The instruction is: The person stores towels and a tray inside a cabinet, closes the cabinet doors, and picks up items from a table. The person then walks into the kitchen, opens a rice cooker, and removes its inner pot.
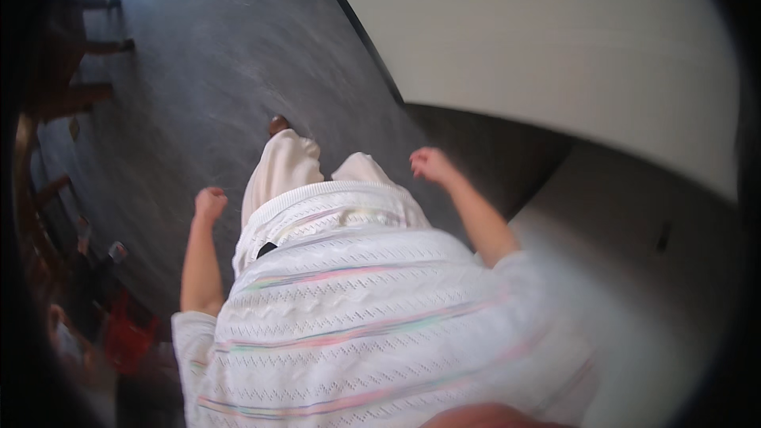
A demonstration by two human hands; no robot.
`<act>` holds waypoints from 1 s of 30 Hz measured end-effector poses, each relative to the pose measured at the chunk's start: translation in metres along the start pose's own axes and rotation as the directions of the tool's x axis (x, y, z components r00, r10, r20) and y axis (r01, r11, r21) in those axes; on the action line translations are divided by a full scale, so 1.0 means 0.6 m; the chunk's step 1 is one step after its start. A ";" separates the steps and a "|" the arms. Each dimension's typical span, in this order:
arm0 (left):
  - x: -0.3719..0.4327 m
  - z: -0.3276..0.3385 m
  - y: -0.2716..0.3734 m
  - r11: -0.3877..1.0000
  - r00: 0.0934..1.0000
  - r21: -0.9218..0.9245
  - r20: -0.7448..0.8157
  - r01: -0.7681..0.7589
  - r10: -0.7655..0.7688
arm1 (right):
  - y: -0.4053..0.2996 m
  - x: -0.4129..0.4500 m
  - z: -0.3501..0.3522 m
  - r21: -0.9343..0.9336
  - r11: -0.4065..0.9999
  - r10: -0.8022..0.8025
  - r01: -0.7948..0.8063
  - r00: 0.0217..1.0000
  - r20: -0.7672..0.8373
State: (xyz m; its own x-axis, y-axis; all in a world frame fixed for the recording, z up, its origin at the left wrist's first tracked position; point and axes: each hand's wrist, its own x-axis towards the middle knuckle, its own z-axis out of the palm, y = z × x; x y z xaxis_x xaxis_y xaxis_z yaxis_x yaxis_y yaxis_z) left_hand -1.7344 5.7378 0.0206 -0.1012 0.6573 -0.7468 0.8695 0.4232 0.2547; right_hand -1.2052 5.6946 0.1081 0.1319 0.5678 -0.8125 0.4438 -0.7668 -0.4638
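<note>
My left hand [210, 203] hangs beside my body over the grey floor, its fingers curled and nothing visible in it. On the other side, my right hand [431, 164] is held over the floor near the dark side of a pale-topped counter or table, with loosely bent fingers and no object seen in them. Between the hands are my white knitted top [357, 285] with coloured stripes and my cream trousers [285, 160]. One brown shoe [278, 125] shows below a trouser leg. A small black thing [267, 249] lies at the top's side.
A large pale surface [535, 41] with a dark edge fills the upper right. Wooden chairs [89, 95] stand along the far left. At the lower left are a red object [128, 333] and blurred, partly visible people [71, 333]. The grey floor [208, 71] runs between.
</note>
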 end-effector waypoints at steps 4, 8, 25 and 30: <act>0.130 -0.179 0.088 0.993 0.992 0.075 -0.081 -0.088 0.094 | -0.107 0.015 0.000 -0.004 0.997 0.080 -0.080 0.995 0.057; 0.252 -0.320 0.228 0.980 0.951 -0.091 -0.272 -0.176 0.146 | -0.160 0.097 -0.048 -0.287 0.957 0.056 -0.039 0.997 0.051; 0.389 -0.427 0.215 0.823 0.908 -0.408 0.036 0.394 -0.417 | -1.032 0.587 -0.187 -0.411 0.833 -0.273 0.371 0.921 0.278; 0.548 -0.645 0.236 0.847 0.935 -0.461 -0.092 0.266 -0.343 | -1.189 0.597 -0.158 -0.375 0.884 -0.160 0.280 0.934 0.320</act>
State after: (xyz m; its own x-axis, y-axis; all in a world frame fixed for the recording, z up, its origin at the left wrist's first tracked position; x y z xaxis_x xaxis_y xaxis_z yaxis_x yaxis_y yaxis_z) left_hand -1.8316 6.2552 0.0489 -0.4375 0.5262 -0.7292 0.4862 0.8206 0.3005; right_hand -1.3902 6.4734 0.1813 -0.2316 0.5568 -0.7977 0.7616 -0.4064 -0.5048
